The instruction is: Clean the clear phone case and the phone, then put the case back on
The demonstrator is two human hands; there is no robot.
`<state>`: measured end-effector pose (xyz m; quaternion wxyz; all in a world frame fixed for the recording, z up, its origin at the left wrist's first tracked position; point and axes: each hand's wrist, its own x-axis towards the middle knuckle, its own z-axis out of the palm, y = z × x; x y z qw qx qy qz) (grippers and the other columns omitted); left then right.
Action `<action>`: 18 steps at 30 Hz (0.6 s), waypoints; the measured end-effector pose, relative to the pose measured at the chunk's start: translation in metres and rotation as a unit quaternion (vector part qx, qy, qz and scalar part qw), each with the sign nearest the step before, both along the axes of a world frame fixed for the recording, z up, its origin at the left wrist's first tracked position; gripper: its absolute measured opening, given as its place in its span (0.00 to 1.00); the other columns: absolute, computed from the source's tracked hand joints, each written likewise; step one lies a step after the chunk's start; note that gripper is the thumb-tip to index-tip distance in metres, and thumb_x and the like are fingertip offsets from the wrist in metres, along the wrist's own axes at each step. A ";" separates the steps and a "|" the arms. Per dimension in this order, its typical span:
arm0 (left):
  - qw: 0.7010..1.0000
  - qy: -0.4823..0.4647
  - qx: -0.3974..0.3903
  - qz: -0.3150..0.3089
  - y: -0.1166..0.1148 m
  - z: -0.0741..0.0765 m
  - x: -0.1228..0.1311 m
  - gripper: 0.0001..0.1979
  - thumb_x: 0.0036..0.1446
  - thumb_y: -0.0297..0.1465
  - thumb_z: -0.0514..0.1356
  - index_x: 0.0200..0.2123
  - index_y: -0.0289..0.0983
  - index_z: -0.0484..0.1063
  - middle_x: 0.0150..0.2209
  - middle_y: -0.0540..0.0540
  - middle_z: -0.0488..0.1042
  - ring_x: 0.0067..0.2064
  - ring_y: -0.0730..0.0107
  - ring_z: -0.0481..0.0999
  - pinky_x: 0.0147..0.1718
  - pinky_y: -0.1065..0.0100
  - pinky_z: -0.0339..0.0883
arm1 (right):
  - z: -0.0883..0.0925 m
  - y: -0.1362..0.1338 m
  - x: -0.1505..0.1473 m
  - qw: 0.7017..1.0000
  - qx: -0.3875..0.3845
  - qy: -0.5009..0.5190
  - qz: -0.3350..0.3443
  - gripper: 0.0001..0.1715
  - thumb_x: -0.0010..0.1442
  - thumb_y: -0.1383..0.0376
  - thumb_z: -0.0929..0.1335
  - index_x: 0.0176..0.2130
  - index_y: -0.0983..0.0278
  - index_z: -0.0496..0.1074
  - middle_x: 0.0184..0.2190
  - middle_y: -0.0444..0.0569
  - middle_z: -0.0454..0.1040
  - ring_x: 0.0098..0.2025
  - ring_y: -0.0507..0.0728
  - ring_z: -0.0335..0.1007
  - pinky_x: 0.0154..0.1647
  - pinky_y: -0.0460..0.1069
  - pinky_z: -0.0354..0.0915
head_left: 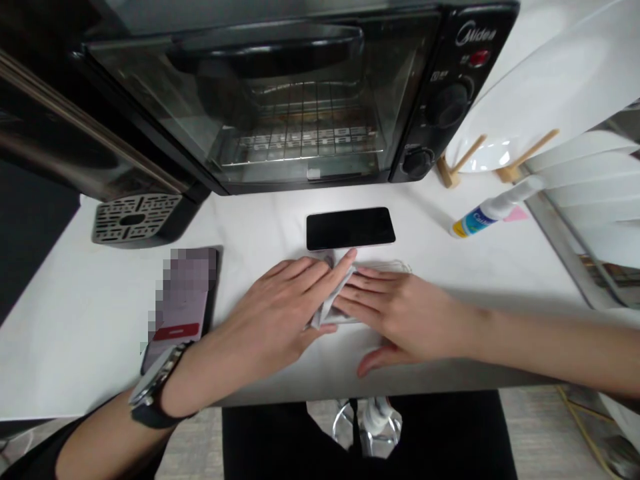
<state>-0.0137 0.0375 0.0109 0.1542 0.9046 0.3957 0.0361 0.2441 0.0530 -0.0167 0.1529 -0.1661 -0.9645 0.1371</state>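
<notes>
1. Cloth (329, 307): under both hands, part-folded; the flap between them not yet flat.
2. Left hand (285, 303) covers it; whether pinching, cannot tell.
3. Right hand (395, 303) lies flat, thumb spread.

Left hand (287, 307) and right hand (400, 307): bare, forearms uncovered. Left wrist: wristwatch (161, 380), rounded silver-toned metal case, black strap (153, 416). Left sleeve (30, 455): plain black. Right sleeve (631, 404): dark, edge only visible. Lower garment (460, 437): plain black over the lap.
</notes>
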 end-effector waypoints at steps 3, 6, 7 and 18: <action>1.000 0.006 0.013 -0.005 -0.001 0.001 -0.001 0.49 0.63 0.33 0.59 0.78 0.43 0.31 0.54 0.42 0.72 0.56 0.50 0.71 0.58 0.52 0.65 | 0.002 0.003 -0.006 0.997 -0.030 0.011 0.073 0.42 0.66 0.43 0.69 0.65 0.71 0.70 0.64 0.57 0.73 0.70 0.64 0.66 0.76 0.60 0.55; 1.000 0.029 0.013 -0.001 -0.002 0.005 0.000 0.48 0.66 0.35 0.60 0.78 0.41 0.31 0.55 0.42 0.72 0.56 0.52 0.69 0.58 0.53 0.64 | 0.007 0.010 0.018 0.994 -0.035 0.011 0.104 0.31 0.71 0.48 0.67 0.57 0.70 0.75 0.55 0.57 0.81 0.61 0.60 0.76 0.71 0.57 0.64; 0.999 0.036 0.009 0.001 -0.003 0.007 0.001 0.48 0.67 0.37 0.61 0.78 0.40 0.32 0.55 0.42 0.72 0.56 0.53 0.69 0.58 0.54 0.63 | 0.009 0.013 0.030 0.994 -0.035 0.013 0.104 0.27 0.71 0.50 0.67 0.54 0.70 0.77 0.51 0.56 0.82 0.58 0.60 0.78 0.69 0.57 0.67; 1.000 0.025 -0.003 -0.006 0.001 0.011 0.005 0.49 0.67 0.38 0.64 0.78 0.45 0.34 0.52 0.46 0.72 0.55 0.58 0.69 0.59 0.58 0.61 | 0.015 0.001 0.022 0.991 0.110 -0.030 -0.067 0.40 0.72 0.42 0.61 0.47 0.76 0.78 0.44 0.65 0.83 0.50 0.68 0.81 0.55 0.61 0.76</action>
